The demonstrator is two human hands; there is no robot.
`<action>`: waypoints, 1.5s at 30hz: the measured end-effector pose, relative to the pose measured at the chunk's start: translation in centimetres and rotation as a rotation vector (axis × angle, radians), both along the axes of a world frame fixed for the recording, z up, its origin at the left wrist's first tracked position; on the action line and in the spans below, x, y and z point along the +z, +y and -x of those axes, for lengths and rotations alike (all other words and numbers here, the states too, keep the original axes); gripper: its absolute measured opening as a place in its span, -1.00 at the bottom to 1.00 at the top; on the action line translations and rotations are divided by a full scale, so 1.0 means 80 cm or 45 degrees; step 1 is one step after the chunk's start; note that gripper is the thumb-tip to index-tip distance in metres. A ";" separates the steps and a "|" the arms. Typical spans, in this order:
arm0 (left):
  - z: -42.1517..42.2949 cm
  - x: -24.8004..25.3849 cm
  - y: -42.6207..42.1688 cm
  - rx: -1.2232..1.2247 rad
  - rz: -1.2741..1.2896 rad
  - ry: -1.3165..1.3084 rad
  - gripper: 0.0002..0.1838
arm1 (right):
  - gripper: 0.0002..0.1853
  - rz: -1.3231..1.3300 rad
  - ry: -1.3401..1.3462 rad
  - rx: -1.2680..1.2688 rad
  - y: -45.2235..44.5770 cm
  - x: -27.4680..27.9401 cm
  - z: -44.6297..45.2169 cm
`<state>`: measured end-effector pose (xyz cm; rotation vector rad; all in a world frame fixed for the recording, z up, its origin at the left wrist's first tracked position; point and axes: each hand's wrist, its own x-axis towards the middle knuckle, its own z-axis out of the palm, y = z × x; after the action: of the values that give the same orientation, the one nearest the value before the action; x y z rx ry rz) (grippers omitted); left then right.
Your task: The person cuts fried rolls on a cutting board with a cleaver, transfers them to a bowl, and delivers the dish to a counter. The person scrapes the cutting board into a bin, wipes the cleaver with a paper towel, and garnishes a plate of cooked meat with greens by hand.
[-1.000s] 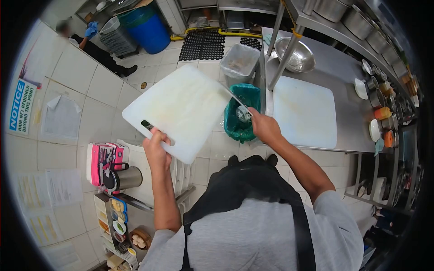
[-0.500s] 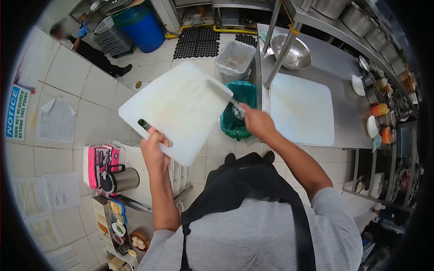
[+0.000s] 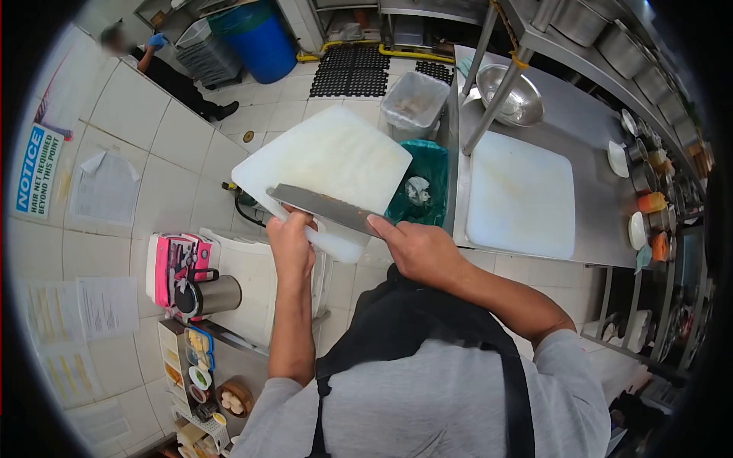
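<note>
My left hand [image 3: 291, 243] is closed round the handle slot of a white cutting board [image 3: 328, 156], which it holds up in the air. A broad-bladed knife [image 3: 324, 208], probably a cleaver, lies across the near part of the board, its blade passing just above my left fingers. My right hand [image 3: 420, 248] grips the knife at its right end; the handle is hidden in the fist. Right of the board stands a bin with a green liner [image 3: 429, 160], a crumpled whitish scrap [image 3: 418, 191] inside it.
A second white cutting board [image 3: 521, 198] lies on the steel counter [image 3: 592, 168], with a metal bowl [image 3: 519, 99] behind it. A grey tub [image 3: 416, 99] stands beyond the bin. At the far left a person [image 3: 172, 80] is near a blue barrel [image 3: 259, 46].
The knife has moved from the board's far right edge towards me and now lies across its near side. My right hand has come closer to my left. The view has shifted slightly.
</note>
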<state>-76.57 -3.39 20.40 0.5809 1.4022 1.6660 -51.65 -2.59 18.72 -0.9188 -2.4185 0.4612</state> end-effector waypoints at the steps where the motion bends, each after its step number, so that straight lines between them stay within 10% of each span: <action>1: -0.002 0.004 -0.001 -0.019 0.007 0.006 -0.94 | -0.45 0.009 0.006 -0.006 0.000 -0.002 -0.001; 12: 0.008 0.029 -0.047 -0.182 0.076 -0.009 -0.69 | -0.55 0.356 -0.189 -0.546 0.091 -0.080 -0.036; 29: 0.029 -0.011 -0.029 -0.340 0.095 -0.079 -0.72 | -0.40 0.105 -0.016 0.114 -0.020 0.017 -0.045; 45: 0.028 0.025 -0.058 -0.279 0.110 -0.072 -0.62 | -0.59 0.381 -0.348 -0.703 0.117 -0.182 -0.078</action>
<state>-78.79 -8.03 22.39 0.6100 1.3131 1.4311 -45.44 6.73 4.14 -1.8145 -2.2139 0.5169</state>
